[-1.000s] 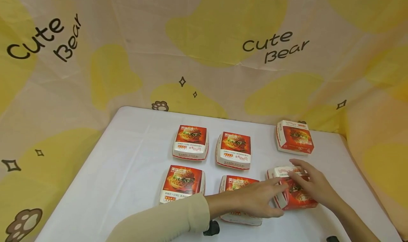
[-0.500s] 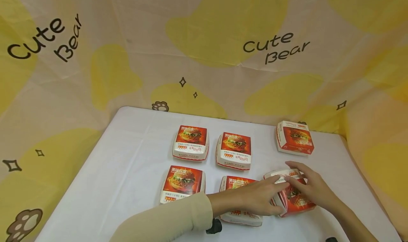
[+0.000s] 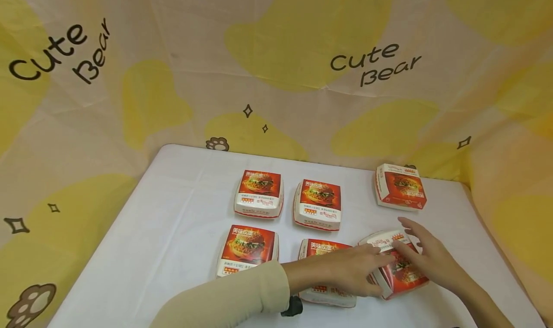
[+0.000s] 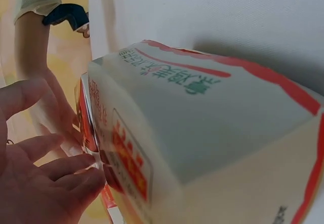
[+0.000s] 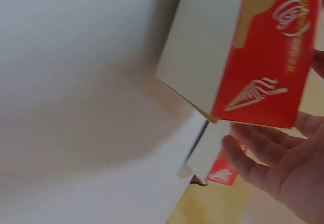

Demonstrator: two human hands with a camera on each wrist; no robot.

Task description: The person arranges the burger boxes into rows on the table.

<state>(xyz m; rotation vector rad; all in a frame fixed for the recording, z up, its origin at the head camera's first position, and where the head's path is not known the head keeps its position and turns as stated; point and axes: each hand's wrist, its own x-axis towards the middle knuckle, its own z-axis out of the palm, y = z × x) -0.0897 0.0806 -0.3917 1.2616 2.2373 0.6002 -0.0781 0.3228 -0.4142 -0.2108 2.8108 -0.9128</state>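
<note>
A white and red burger box [image 3: 406, 270] lies at the right front of the table in the head view, turned at an angle to its neighbours. My left hand [image 3: 352, 270] is at its left side, fingers reaching onto the edge and covering that corner. Over its right side is my right hand [image 3: 434, 261], thumb and fingers spread apart. The left wrist view shows the left hand [image 4: 45, 183] with extended fingers beside a near box [image 4: 212, 127]. In the right wrist view, the right hand [image 5: 278, 158] has loosely bent fingers near the red side [image 5: 268, 77] of a box.
Another burger box [image 3: 330, 297] lies partly under my left forearm. More boxes stand to the left: one at back left [image 3: 259, 196], one at back middle [image 3: 317, 203], one at front left [image 3: 246, 246]. A box [image 3: 400, 186] sits at back right. A patterned cloth [image 3: 276, 68] hangs behind the white table [image 3: 173, 212].
The front right box has turned a little and shifted toward the near edge. Since half a second ago, the right hand's fingers have spread and moved slightly right; the left hand has barely moved.
</note>
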